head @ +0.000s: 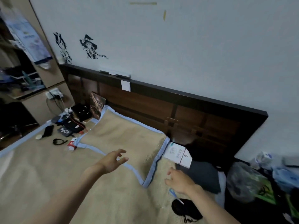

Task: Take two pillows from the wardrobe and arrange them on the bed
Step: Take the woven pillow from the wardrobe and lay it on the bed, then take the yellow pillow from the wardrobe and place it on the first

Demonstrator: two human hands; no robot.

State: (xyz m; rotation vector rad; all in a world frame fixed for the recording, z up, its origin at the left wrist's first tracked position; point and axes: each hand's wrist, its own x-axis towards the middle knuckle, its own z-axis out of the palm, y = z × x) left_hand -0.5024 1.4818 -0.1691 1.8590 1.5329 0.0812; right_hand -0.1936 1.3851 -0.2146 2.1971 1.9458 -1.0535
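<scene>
A flat beige pillow with blue trim (123, 136) lies on the bed (48, 167) against the dark wooden headboard (186, 113). My left hand (113, 159) hovers over the pillow's near edge, fingers spread, holding nothing. My right hand (179, 180) is open just past the pillow's right corner, above the bed mat. I see only this one pillow. The wardrobe (21, 62) stands open at the far left.
A white box (178, 152) and a dark grey cushion (203, 175) sit at the pillow's right. A black object (186, 209) and a pen (176, 196) lie near my right arm. Phone, cables and small clutter (64, 130) cover the bed's far left. Bags (246, 181) fill the right side.
</scene>
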